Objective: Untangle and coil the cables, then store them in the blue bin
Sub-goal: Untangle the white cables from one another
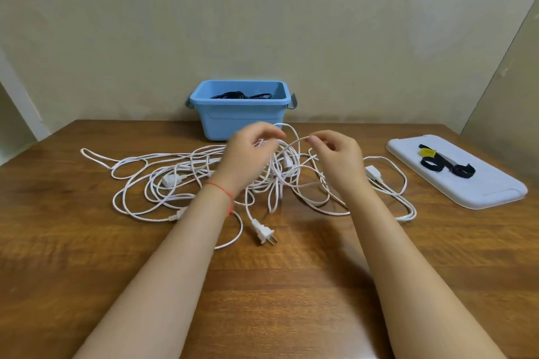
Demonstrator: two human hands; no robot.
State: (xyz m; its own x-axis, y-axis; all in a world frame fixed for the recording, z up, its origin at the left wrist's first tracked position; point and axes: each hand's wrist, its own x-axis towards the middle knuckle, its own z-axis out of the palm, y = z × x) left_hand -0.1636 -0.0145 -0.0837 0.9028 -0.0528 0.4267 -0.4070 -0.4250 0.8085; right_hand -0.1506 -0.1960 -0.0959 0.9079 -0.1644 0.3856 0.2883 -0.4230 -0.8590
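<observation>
A tangle of thin white cables (221, 181) is spread in loose loops over the wood-grain table (87, 256), just in front of the blue bin (237, 116). A raised strand is pinched by the left hand (248, 154), fingers curled round it, and the same arching strand is nipped between thumb and fingertips of the right hand (335, 154). The fingertips are blurred, so the exact hold is hard to make out. A two-prong plug (264, 234) is seen lying flat nearest the camera; blocky white connectors are half buried in the heap. The bin is smooth moulded plastic, rectangular with rounded corners and grey side clips; dark cables (240, 95) are glimpsed inside, mostly hidden by its front wall. To the right, a flat pale lid (478, 192) is laid on the table, with black straps (446, 166) and a small yellow piece (427, 151) on it. A thin red string (221, 188) is worn at the left wrist.
</observation>
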